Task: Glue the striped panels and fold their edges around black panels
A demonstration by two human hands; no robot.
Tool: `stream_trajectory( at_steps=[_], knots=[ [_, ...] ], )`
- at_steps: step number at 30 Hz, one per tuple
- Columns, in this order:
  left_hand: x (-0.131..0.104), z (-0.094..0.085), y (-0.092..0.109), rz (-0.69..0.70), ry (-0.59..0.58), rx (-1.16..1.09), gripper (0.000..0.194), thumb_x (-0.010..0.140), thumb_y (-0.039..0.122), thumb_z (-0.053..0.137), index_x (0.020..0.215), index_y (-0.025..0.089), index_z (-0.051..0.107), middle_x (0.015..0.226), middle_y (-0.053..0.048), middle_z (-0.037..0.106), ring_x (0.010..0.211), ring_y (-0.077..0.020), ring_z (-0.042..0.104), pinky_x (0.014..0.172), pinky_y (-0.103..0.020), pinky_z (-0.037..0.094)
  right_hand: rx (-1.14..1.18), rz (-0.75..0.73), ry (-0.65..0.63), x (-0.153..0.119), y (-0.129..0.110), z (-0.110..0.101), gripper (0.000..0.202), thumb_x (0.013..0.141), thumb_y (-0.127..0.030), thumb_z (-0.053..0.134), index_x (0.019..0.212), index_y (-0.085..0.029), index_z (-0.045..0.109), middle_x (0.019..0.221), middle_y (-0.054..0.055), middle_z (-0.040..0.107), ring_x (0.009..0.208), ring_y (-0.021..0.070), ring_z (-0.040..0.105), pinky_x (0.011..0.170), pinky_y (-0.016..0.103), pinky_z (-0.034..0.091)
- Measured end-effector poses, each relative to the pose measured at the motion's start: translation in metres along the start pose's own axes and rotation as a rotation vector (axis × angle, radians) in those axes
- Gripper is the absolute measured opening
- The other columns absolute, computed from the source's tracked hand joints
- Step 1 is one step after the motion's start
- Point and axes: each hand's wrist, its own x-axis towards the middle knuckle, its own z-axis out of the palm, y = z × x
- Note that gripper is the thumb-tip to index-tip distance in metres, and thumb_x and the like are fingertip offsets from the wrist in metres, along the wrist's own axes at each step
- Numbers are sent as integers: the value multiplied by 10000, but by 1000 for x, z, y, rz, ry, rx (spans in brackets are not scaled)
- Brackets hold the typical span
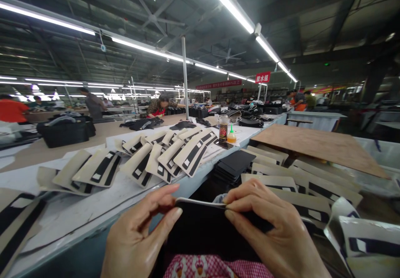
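Note:
My left hand (pixel 137 232) pinches the upper left corner of a black panel with a pale edge (pixel 200 226) between thumb and fingers. On the same upper edge, further right, the thumb and fingers of my right hand (pixel 265 222) are closed. The panel's dark face is toward me, low in the view, above a red checked cloth (pixel 200 265). Beige panels with black strips and small white patches (pixel 192 153) lie overlapping on the table beyond my left hand. More beige panels (pixel 321 188) are arranged to the right of my right hand.
A stack of black sheets (pixel 235 163) sits beyond my right hand. Further back on the table (pixel 125 205) stand a dark-labelled bottle (pixel 223 128) and a green-tipped squeeze bottle (pixel 231 135). A brown board (pixel 315 145) lies at right. Black bags (pixel 64 131) and several people are farther off.

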Motion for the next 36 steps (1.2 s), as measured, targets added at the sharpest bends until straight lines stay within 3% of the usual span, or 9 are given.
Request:
stream_trajectory(
  at_steps=[3, 6, 8, 12, 16, 19, 25, 31, 36],
  knots=[
    [5, 3, 1, -15, -51, -37, 121, 838, 339, 767, 912, 256, 816, 708, 11, 749, 544, -123, 683, 505, -149, 542, -42, -32, 16, -3, -3, -1, 194, 902, -56, 662, 829, -236, 663, 873, -5, 753, 800, 158, 695, 780, 322, 565],
    [7, 8, 7, 53, -42, -47, 129, 862, 313, 715, 760, 248, 761, 766, 14, 708, 716, -120, 686, 675, -138, 540, -87, -57, 57, -7, -5, 0, 185, 901, -51, 665, 860, -231, 653, 901, 14, 751, 822, 168, 682, 767, 327, 566],
    [4, 14, 10, -10, -39, -80, 163, 879, 341, 689, 760, 243, 742, 827, 14, 706, 807, -127, 676, 732, -138, 520, -120, -84, 83, -10, -5, 2, 184, 899, -47, 671, 879, -228, 646, 918, 26, 752, 838, 174, 675, 763, 327, 573],
    [-6, 31, 14, -197, -70, -181, 267, 877, 474, 696, 796, 221, 731, 711, 28, 665, 660, -128, 607, 592, -173, 498, -191, -149, 100, -14, -4, 6, 212, 879, -8, 679, 921, -212, 637, 938, 42, 755, 872, 174, 666, 758, 309, 580],
    [-13, 49, 26, -263, 150, -203, 254, 811, 484, 746, 784, 231, 751, 632, 60, 661, 580, -118, 581, 559, -186, 485, -267, -188, 122, -20, -6, 9, 216, 876, -13, 683, 960, -208, 643, 931, 34, 762, 859, 168, 660, 752, 303, 571],
    [-14, 56, 34, -198, 263, -187, 228, 808, 422, 736, 664, 246, 720, 577, 82, 633, 547, -98, 549, 549, -179, 449, -274, -167, 134, -23, -6, 11, 228, 874, -10, 683, 963, -217, 647, 930, 26, 764, 850, 168, 666, 746, 305, 569],
    [-12, 57, 30, 59, 303, -97, 267, 855, 307, 692, 598, 244, 661, 567, 85, 622, 507, -88, 539, 538, -177, 434, -91, -43, 103, -20, 2, 11, 203, 888, -47, 695, 917, -244, 660, 930, 10, 748, 847, 165, 698, 769, 294, 576],
    [-15, 62, 30, 48, 317, -117, 103, 906, 289, 677, 843, 293, 759, 778, 98, 773, 644, -96, 675, 639, -160, 501, 11, 92, 86, -22, 11, 11, 165, 909, -134, 702, 829, -278, 700, 898, -30, 752, 811, 151, 726, 757, 254, 569],
    [-15, 62, 29, 76, 312, -161, 127, 919, 256, 662, 831, 307, 739, 737, 128, 742, 618, -52, 645, 627, -107, 471, 70, 175, 58, -22, 12, 10, 168, 907, -178, 712, 784, -293, 716, 885, -47, 756, 798, 141, 727, 748, 227, 572]
  ],
)
